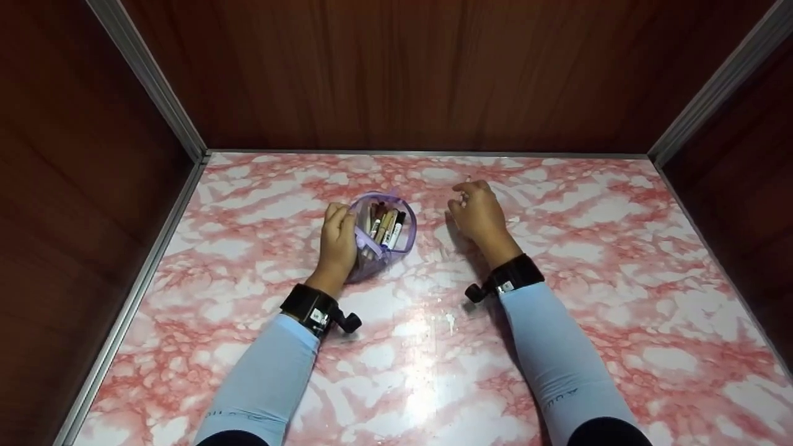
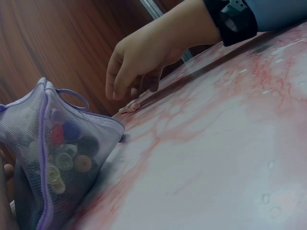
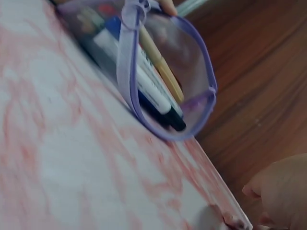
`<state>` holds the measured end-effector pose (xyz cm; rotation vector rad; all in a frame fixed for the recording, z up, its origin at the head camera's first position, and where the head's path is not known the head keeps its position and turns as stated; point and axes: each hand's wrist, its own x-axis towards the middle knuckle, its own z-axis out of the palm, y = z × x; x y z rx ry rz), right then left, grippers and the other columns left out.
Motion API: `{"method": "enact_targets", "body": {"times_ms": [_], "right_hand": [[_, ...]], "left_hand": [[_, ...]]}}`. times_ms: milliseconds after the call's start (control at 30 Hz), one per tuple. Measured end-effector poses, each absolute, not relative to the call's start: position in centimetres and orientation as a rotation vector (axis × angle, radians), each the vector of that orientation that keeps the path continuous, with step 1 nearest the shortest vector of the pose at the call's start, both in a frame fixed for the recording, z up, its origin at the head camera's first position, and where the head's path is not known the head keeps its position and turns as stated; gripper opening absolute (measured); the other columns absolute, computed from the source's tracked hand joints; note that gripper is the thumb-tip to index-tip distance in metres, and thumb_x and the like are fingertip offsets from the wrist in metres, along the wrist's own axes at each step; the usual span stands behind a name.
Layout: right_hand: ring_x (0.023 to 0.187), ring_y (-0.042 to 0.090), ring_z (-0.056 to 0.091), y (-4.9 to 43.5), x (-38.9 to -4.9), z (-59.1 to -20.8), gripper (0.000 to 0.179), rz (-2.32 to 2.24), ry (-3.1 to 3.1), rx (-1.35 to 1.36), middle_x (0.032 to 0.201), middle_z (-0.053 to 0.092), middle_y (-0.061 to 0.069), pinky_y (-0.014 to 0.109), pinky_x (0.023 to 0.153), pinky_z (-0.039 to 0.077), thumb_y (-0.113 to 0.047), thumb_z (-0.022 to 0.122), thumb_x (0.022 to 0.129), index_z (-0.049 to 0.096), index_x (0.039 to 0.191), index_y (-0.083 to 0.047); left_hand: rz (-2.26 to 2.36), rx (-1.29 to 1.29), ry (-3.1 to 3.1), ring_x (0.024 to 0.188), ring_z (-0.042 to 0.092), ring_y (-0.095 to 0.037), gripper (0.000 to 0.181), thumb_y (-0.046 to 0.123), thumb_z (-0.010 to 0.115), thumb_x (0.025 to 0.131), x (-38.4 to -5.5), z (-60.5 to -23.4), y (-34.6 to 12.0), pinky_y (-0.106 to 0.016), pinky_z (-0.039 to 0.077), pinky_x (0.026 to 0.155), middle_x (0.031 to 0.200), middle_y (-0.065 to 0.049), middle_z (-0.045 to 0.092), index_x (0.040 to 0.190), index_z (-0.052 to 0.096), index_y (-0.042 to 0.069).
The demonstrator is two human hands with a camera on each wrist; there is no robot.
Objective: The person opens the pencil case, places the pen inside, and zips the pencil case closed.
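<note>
My left hand (image 1: 337,238) grips the near left side of a purple mesh pencil pouch (image 1: 411,232). Its zipped mouth gapes towards the right, and several markers (image 1: 385,228) and pens lie inside. Through the mesh in the left wrist view, round marker ends (image 2: 82,163) show. To the right of the pouch, my right hand (image 1: 480,214) hangs low over the table with fingers loosely bent downward. Beneath those fingertips, a small pale pinkish item (image 2: 129,108) lies on the table; its kind is unclear. The fingers appear apart from it in the left wrist view.
The pink-and-white marbled tabletop (image 1: 421,347) is bordered by dark wood panels (image 1: 396,74) at the back and both sides, with grey metal strips (image 1: 155,80) along the corners. A purple loop (image 2: 73,98) hangs from the pouch's zip.
</note>
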<state>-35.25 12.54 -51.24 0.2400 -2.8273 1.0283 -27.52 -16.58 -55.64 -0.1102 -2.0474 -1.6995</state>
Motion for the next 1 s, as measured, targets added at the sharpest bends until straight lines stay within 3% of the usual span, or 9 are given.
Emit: {"method": "enact_targets", "body": {"times_ms": [167,267,467,700,800,900,1000], "right_hand": [[0.147,0.051,0.056,13.4,-35.7,-51.6,0.043,0.867,-2.886,0.290,0.165,0.057,0.021,0.061,0.122,0.049,-0.027,0.067,0.113,0.070,0.152,-0.007],[0.145,0.055,0.054,13.7,-35.9,-51.9,0.039,0.750,-2.938,0.334,0.166,0.057,0.021,0.067,0.119,0.050,-0.027,0.062,0.116,0.074,0.148,-0.010],[0.133,0.053,0.059,14.1,-35.8,-51.9,0.036,0.723,-2.939,0.330,0.144,0.067,0.027,0.065,0.114,0.052,-0.024,0.056,0.117,0.081,0.128,-0.001],[0.110,0.046,0.073,15.5,-35.7,-51.5,0.027,0.746,-2.947,0.134,0.117,0.075,0.025,0.060,0.097,0.061,-0.023,0.070,0.109,0.079,0.112,0.002],[0.110,0.046,0.075,16.1,-35.8,-51.1,0.025,0.764,-2.989,0.104,0.120,0.079,0.024,0.060,0.096,0.060,-0.021,0.069,0.107,0.074,0.120,0.000],[0.108,0.040,0.073,16.7,-35.9,-50.7,0.036,0.827,-3.051,0.130,0.130,0.076,0.024,0.053,0.091,0.059,-0.016,0.065,0.107,0.065,0.140,-0.001],[0.080,0.031,0.069,17.1,-35.9,-50.2,0.052,0.912,-3.114,0.168,0.126,0.074,0.024,0.043,0.069,0.054,-0.013,0.061,0.106,0.055,0.157,-0.005]], "left_hand": [[-1.703,-0.106,-2.054,0.106,0.051,-0.014,0.033,0.009,0.049,0.113,-27.5,-55.7,-16.7,-0.025,0.048,0.095,0.117,-0.013,0.055,0.100,0.067,-0.017],[-1.710,-0.105,-2.059,0.106,0.051,-0.015,0.034,0.009,0.048,0.114,-27.5,-55.7,-16.8,-0.025,0.048,0.096,0.118,-0.015,0.055,0.100,0.066,-0.016],[-1.708,-0.098,-2.055,0.106,0.052,-0.015,0.031,0.007,0.049,0.113,-27.5,-55.7,-16.8,-0.025,0.049,0.095,0.118,-0.013,0.056,0.098,0.068,-0.011],[-1.661,-0.120,-2.027,0.101,0.049,-0.016,0.029,0.005,0.051,0.112,-27.5,-55.9,-16.5,-0.025,0.043,0.091,0.109,-0.012,0.054,0.092,0.066,-0.010],[-1.673,-0.120,-2.010,0.100,0.049,-0.016,0.029,0.005,0.052,0.112,-27.5,-55.9,-16.4,-0.025,0.043,0.091,0.109,-0.012,0.055,0.092,0.067,-0.010],[-1.670,-0.126,-2.012,0.099,0.049,-0.016,0.029,0.005,0.052,0.112,-27.6,-55.8,-16.4,-0.025,0.043,0.090,0.107,-0.011,0.054,0.088,0.064,-0.008],[-1.660,-0.131,-2.027,0.098,0.049,-0.015,0.030,0.005,0.052,0.111,-27.7,-55.8,-16.5,-0.025,0.043,0.089,0.105,-0.010,0.052,0.086,0.061,-0.007]]}}
